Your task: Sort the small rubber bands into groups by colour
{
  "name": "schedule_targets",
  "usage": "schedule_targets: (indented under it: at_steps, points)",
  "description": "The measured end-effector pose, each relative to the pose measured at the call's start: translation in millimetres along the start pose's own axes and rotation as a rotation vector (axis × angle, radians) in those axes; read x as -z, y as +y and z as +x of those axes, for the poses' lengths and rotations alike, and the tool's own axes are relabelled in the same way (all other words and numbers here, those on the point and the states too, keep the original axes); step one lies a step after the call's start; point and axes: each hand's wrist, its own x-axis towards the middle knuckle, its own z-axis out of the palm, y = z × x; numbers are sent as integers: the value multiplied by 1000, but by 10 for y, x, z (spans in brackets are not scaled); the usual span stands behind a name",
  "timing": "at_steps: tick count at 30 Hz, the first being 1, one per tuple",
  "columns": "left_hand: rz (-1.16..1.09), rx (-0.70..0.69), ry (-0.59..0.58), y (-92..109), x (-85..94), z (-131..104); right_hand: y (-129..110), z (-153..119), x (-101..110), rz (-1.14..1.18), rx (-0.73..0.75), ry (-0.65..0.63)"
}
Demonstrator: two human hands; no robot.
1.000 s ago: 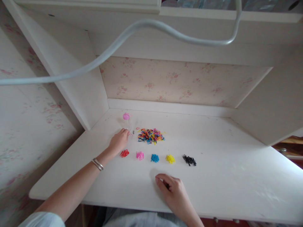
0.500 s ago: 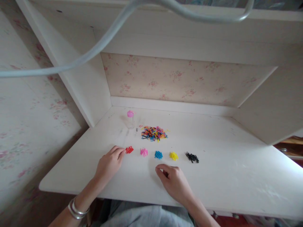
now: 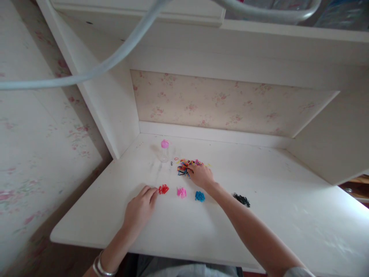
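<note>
A pale cable [image 3: 43,83] curves above the white table [image 3: 288,215]. Floral wallpaper [image 3: 17,154] shows at left and beyond the far edge; clear plastic things [image 3: 346,13] sit in the right shelf [image 3: 288,31].

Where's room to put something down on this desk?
The biggest bare patch of desk is right of the black pile, towards the side panel. A smaller one lies between the left hand and the desk's left edge. It's crowded in the middle: right hand at the mixed pile, red pile, pink pile and blue pile in front.
</note>
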Motion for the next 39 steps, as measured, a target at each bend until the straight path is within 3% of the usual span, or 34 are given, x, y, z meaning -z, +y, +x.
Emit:
schedule_targets:
  at_steps: [6, 17, 24, 30, 35, 39]
  points:
    - [-20, 17, 9, -34, -20, -10, 15, 76, -77, 130, -6, 38]
    - [-14, 13, -6, -23, 5, -32, 290, 174, -58, 731, -102, 129]
    - [-23, 22, -20, -6, 29, -28, 377, 228, -87, 845, -105, 205]
    - [-53, 32, 2, -6, 26, -21, 73, -90, -91, 762, 60, 185]
    - [-83, 52, 47, -14, 46, -10, -423, -509, -207, 241, 339, 84]
    - [-95, 27, 56, -38, 40, -7, -702, -583, -242, -7, 424, 19]
